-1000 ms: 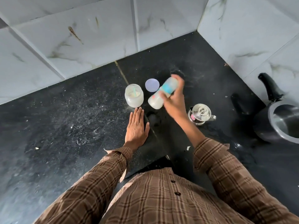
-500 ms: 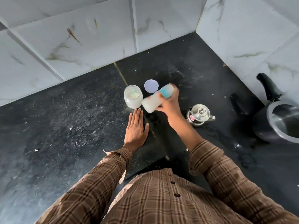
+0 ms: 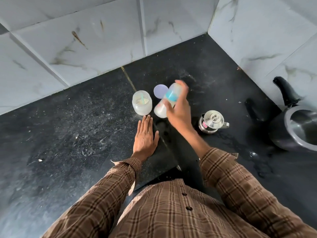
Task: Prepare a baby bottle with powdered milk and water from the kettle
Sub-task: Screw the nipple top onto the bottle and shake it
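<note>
My right hand (image 3: 178, 109) grips the baby bottle (image 3: 165, 102), which is tilted, blurred and holds white milk below a blue ring. It hangs above the black counter (image 3: 77, 134). My left hand (image 3: 145, 136) lies flat on the counter, fingers together, its tips just short of the open jar of milk powder (image 3: 142, 103), which has a scoop inside. The jar's round pale lid (image 3: 159, 91) lies behind the bottle. A small steel kettle (image 3: 212, 121) with its lid on stands to the right of my right wrist.
A dark pressure cooker (image 3: 296, 127) with a black handle stands at the far right by the wall. Marble tile walls (image 3: 103, 40) close the counter at the back and right. Water spots lie on the counter near the cooker.
The bottle in my right hand has swung down to the left and back up again, staying tilted and blurred. My left hand has stayed flat on the counter.
</note>
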